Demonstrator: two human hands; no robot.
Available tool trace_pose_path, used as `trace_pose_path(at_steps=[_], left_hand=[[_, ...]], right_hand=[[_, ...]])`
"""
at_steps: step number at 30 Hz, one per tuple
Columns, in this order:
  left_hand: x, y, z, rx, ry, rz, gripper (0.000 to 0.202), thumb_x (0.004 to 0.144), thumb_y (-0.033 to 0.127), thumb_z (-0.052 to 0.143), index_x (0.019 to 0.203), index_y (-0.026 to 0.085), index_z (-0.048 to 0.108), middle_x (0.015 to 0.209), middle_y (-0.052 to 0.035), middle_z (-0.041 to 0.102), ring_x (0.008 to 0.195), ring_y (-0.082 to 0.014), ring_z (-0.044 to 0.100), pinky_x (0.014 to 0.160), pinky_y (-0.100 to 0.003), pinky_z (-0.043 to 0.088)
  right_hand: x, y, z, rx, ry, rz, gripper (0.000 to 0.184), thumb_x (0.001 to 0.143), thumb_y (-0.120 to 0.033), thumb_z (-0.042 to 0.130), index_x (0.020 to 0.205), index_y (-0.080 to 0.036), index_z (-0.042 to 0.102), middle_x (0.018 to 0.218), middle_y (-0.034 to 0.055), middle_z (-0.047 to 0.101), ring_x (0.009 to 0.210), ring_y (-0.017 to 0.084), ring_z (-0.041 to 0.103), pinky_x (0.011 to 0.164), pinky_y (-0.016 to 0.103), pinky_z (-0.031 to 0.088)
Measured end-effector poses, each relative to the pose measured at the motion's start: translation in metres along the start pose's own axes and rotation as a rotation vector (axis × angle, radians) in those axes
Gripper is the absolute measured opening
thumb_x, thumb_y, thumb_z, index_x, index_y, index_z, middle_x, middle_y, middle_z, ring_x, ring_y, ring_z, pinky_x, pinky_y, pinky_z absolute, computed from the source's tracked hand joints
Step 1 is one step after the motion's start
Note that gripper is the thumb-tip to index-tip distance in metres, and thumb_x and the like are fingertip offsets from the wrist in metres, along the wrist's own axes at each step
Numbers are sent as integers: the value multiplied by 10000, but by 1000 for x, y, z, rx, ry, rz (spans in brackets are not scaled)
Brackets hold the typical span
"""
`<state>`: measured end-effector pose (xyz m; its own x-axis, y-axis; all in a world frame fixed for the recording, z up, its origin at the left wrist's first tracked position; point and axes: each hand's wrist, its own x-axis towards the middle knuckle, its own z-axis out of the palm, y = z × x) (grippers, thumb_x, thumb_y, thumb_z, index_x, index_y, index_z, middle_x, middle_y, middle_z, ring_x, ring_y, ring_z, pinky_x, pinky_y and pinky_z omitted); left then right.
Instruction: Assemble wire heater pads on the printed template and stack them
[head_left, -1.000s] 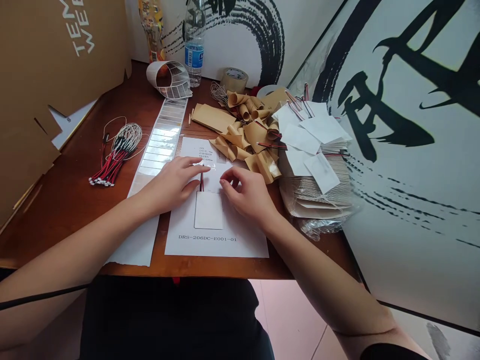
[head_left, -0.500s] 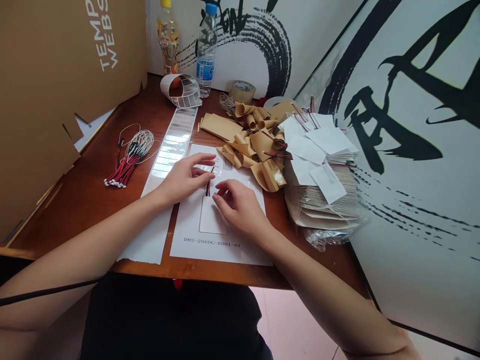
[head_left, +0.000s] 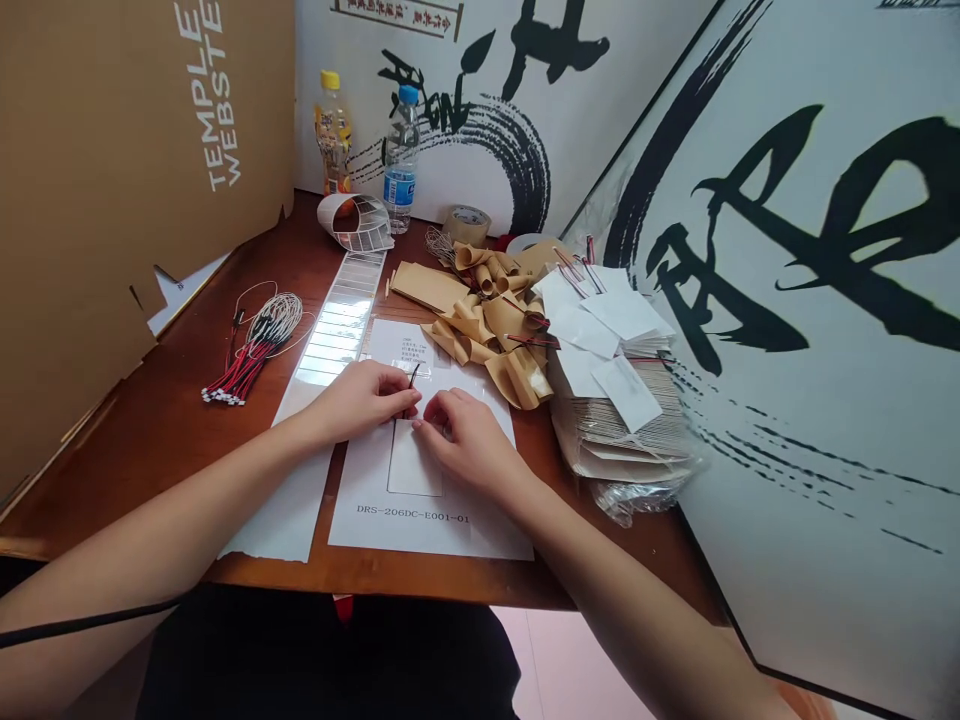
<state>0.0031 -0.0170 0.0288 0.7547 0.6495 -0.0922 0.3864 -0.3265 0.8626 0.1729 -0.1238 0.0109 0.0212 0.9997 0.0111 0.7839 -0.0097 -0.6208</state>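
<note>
We pinch a dark wire (head_left: pixel 415 372) between the thumb and finger of our left hand (head_left: pixel 366 398). Our right hand (head_left: pixel 469 435) curls close by, over the white card (head_left: pixel 414 468), but we can't tell if it pinches anything. The card lies flat on the big paper (head_left: pixel 487 530), just below the wire

white sheet (head_left: pixel 367 475): DRS-206DC-E001-01 | cardboard (head_left: pixel 90 200): TEMPLE / WEBSTE (cut off)
</note>
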Motion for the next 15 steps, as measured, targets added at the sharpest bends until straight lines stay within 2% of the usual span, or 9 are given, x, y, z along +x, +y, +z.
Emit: trace_pose_path(at_steps=[8, 12, 15], left_hand=[[1, -1, 0, -220, -12, -24, 315, 798, 468, 769, 729, 162, 734, 769, -55, 777, 704, -146, 661, 674, -263, 509], [0, -2, 1, -242, -19, -4, 284, 810, 435, 756, 729, 164, 731, 770, -44, 770, 743, -145, 674, 722, -266, 513], [0, -2, 1, -210, -4, 10, 295, 842, 432, 720, 721, 163, 727, 740, -39, 752, 708, -143, 653, 689, -269, 494]], right_hand=[[4, 0, -1, -91, -57, -37, 247, 923, -387, 678, 831, -243, 500, 931, 57, 636, 932, 255, 568, 827, 379, 439], [5, 1, -1, -38, -40, -44, 262, 888, -357, 702, 799, -243, 484, 899, 44, 632, 908, 238, 565, 790, 355, 420], [7, 2, -1, 51, -61, -17, 232, 867, -320, 727, 815, -235, 518, 868, 24, 658, 849, 211, 567, 742, 326, 399]])
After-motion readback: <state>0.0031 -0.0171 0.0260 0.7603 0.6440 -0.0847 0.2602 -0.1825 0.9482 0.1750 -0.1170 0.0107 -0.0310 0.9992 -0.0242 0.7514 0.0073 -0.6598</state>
